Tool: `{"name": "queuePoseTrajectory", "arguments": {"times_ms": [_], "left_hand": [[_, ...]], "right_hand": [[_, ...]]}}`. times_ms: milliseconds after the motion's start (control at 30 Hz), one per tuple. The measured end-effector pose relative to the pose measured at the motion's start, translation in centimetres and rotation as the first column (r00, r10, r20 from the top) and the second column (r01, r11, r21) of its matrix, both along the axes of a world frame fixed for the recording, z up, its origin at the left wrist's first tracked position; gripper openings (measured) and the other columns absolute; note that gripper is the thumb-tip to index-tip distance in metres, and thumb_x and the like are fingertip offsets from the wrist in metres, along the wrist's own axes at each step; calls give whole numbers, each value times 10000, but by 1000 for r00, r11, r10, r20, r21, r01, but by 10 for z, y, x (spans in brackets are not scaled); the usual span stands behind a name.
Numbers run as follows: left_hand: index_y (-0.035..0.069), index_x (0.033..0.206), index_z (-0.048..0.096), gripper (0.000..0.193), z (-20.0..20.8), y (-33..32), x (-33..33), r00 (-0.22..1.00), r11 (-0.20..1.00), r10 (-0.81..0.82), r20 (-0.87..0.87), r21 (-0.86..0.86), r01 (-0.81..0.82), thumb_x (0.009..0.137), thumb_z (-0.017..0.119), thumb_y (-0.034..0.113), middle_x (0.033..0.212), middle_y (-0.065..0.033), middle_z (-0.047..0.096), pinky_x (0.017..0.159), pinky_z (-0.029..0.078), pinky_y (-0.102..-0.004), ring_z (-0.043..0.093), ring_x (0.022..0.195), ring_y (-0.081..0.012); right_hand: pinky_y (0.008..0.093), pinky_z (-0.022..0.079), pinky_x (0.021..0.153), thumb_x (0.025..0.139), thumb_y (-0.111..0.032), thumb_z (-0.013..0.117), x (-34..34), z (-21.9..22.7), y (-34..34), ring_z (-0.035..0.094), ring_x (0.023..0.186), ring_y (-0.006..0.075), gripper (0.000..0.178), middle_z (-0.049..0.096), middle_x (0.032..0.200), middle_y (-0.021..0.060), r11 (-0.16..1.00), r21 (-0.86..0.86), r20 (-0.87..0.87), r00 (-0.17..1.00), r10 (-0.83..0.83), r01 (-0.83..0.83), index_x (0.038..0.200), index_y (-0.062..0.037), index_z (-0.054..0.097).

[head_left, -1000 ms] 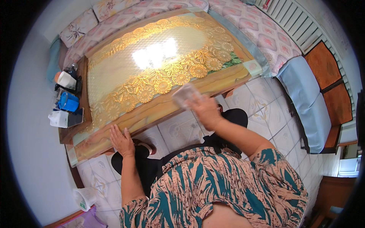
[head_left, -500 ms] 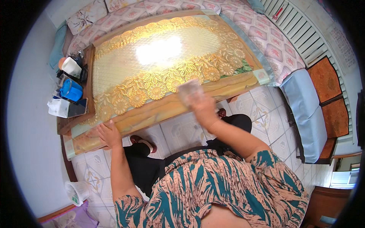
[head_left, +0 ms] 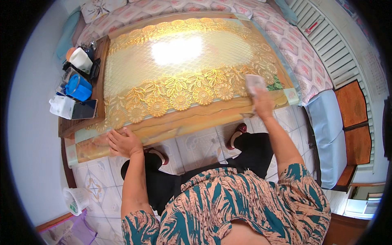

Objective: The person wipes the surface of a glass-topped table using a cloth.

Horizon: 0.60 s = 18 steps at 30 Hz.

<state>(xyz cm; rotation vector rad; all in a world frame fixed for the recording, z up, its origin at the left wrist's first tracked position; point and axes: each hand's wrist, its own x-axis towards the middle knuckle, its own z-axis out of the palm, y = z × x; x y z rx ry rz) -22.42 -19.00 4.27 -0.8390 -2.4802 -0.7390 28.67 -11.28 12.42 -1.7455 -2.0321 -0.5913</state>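
A pale pinkish cloth (head_left: 255,83) lies against the table top under my right hand (head_left: 263,102), whose fingers are pressed onto it near the right end. My left hand (head_left: 123,141) rests on the table's near edge at the left, fingers stretched out, holding nothing. The table (head_left: 192,123) has a wood-patterned border. Over its middle spreads a gold floral lace-look cover (head_left: 179,100) under a bright glare. A green leafy print (head_left: 275,83) shows just right of the cloth.
On the table's left end a wooden tray (head_left: 86,121) carries a blue cup (head_left: 79,87), a white tissue pack (head_left: 61,107), a dark phone (head_left: 85,109) and a white cup (head_left: 80,60). Patterned sofas (head_left: 281,45) line the far side. A white bin (head_left: 76,200) stands lower left.
My right hand has swept the cloth rightward along the table's near side. My left hand stays at the near edge, slightly shifted in view.
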Motion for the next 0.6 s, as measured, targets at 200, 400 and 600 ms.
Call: {"name": "queuePoseTrajectory", "arguments": {"times_ms": [200, 400, 600], "left_hand": [[104, 1255, 494, 503, 7, -6, 4, 998, 1000, -13, 55, 5, 12, 843, 531, 391, 1387, -61, 442, 1036, 235, -481, 381, 1284, -248], [97, 1278, 470, 524, 11, -8, 5, 997, 999, -38, 65, 10, 37, 846, 532, 388, 1407, -60, 417, 1050, 225, -479, 366, 1296, -255], [113, 1256, 504, 503, 12, -11, 8, 999, 1000, -20, 39, -1, 20, 849, 531, 407, 1383, -51, 449, 1036, 240, -463, 386, 1281, -242]], "right_hand": [[475, 402, 906, 781, -301, 538, -22, 7, 49, 510, 1071, 348, 536, 559, 1171, 186, 884, -172, -134, 879, -458, 434, 1281, -111, 499], [441, 424, 868, 855, -172, 475, -234, -23, 57, 480, 1114, 320, 373, 466, 1314, 138, 985, 96, -14, 990, 143, -141, 1220, -113, 519], [450, 405, 911, 757, -117, 556, -356, -14, -40, 444, 1186, 364, 337, 490, 1286, 117, 732, 49, -218, 708, 672, -680, 1093, -138, 578]]}}
